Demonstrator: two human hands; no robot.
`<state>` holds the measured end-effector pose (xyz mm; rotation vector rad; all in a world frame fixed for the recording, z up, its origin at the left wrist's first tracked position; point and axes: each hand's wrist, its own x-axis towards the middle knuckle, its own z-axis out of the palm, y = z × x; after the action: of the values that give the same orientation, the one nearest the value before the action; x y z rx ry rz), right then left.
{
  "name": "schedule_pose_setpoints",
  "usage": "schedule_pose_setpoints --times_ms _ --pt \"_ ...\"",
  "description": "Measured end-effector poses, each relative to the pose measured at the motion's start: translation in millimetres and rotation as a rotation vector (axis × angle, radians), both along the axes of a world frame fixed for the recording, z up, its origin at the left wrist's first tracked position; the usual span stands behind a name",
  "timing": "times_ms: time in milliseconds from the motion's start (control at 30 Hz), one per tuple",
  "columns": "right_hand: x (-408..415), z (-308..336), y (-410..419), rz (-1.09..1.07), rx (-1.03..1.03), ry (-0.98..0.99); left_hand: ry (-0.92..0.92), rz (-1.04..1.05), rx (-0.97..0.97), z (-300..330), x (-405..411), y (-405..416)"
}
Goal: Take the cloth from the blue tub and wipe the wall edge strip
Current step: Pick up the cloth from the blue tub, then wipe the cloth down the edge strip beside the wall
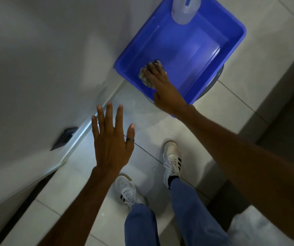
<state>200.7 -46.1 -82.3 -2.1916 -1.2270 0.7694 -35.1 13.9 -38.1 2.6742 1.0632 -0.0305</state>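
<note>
Here, in the head view, the first step is in hand: the right hand (162, 86) reaches into the blue tub (234, 27), its fingers laid over the crumpled cloth (145, 76) in the near corner. Whether this grip has already closed, I cannot tell. The left hand (111, 144) hovers spread and empty above the floor. Next, I think, the cloth must be gathered, lifted out and carried to the pale strip (77, 137) at the wall's foot.

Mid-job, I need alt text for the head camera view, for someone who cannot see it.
The right hand reaches into the blue tub on the tiled floor and closes over a crumpled cloth in its near corner. The left hand hovers open and empty beside the pale wall edge strip; a translucent jug stands in the tub's far end.
</note>
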Motion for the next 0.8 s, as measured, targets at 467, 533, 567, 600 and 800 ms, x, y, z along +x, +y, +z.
schedule_pose_setpoints --times_ms 467,533,567,600,800 --pt "-207.5 -69.0 -9.1 -0.831 0.225 0.708 0.073 -0.171 0.183 -82.9 -76.7 26.5" --pt "-196.9 -115.9 4.2 -0.923 0.263 0.817 0.075 -0.295 0.191 -115.4 -71.0 36.2" --pt "-190.2 -138.0 12.9 -0.961 0.283 0.88 0.076 -0.345 0.204 -131.9 -67.3 45.3" --pt "-183.6 -159.8 24.2 -0.99 0.305 0.939 0.066 -0.381 0.239 -147.5 -62.6 57.1" --pt "-144.0 -264.6 74.8 -0.977 0.497 0.968 0.094 -0.509 0.533 -199.4 -24.0 119.7"
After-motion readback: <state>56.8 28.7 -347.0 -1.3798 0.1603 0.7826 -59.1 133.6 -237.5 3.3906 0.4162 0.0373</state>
